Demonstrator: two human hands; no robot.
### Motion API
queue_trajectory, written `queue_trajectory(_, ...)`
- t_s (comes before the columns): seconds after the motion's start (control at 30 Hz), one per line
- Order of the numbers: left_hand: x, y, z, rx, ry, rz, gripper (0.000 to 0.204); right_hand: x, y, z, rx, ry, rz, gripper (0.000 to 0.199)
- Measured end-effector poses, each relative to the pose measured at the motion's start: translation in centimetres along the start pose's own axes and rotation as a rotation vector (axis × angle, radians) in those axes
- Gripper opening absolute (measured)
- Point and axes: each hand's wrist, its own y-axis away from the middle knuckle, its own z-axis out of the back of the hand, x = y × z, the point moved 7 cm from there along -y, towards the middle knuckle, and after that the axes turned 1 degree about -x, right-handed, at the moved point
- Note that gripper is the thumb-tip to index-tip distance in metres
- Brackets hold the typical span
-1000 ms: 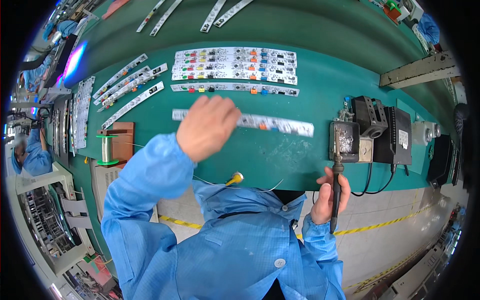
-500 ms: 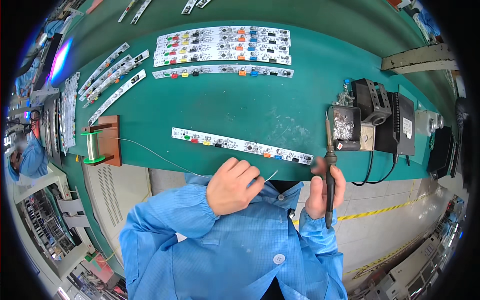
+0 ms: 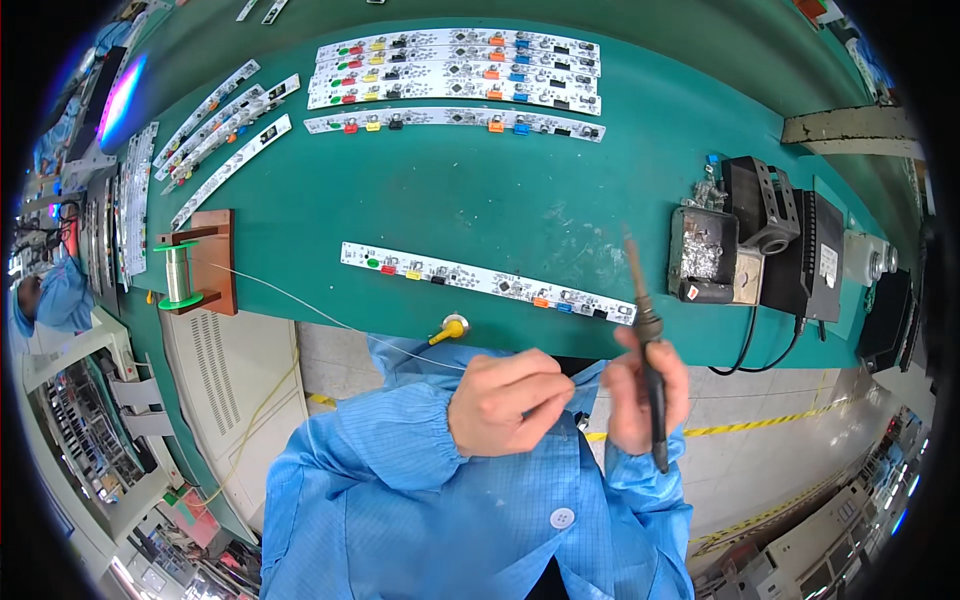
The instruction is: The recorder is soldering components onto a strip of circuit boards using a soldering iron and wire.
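My right hand (image 3: 640,395) grips a black soldering iron (image 3: 645,330) upright, its tip pointing up over the near end of a long white circuit strip (image 3: 485,283) lying on the green bench (image 3: 480,190). My left hand (image 3: 505,400) is closed in front of my chest, pinching a thin solder wire (image 3: 310,310) that runs left to a spool (image 3: 178,273) on a wooden stand. Both hands are close together below the bench's front edge, in blue sleeves.
Several more circuit strips (image 3: 455,75) lie in rows at the far side, others (image 3: 225,120) fanned at the left. A soldering station with iron holder (image 3: 745,240) stands at the right. A yellow-tipped plug (image 3: 450,328) hangs at the bench edge. Another person in blue (image 3: 50,295) sits far left.
My left hand has come back from the circuit strip on the bench to my chest and now pinches the solder wire. My right hand has raised the iron closer to the left hand.
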Motion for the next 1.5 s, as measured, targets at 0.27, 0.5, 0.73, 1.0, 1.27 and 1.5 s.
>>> queue_trajectory(0.27, 2.7, -1.7, -0.5, -0.089, -0.145, 0.077, 0.016, -0.3, -4.1, 5.3, 0.000, 0.057, -0.206, 0.021)
queue_trajectory(0.5, 3.6, -1.5, -1.0, -0.092, -0.155, 0.098, 0.017, -1.5, -5.1, 5.6, 0.015, 0.024, -0.320, 0.012)
queue_trajectory(0.73, 3.6, -1.6, -1.1, -0.087, -0.199, 0.074, 0.018, -1.9, -5.4, 5.2, 0.025, 0.043, -0.397, 0.010)
queue_trajectory(1.0, 3.6, -1.6, -1.1, -0.130, -0.239, 0.073, 0.016, -2.8, -5.4, 5.3, -0.029, 0.004, -0.548, 0.013)
queue_trajectory(1.27, 3.4, -1.7, -1.1, -0.126, -0.246, 0.073, 0.017, -3.2, -5.6, 5.5, -0.015, -0.026, -0.633, 0.014)
queue_trajectory(1.5, 3.4, -1.7, -1.1, -0.133, -0.258, 0.071, 0.018, -3.1, -5.7, 5.3, 0.003, -0.024, -0.587, 0.013)
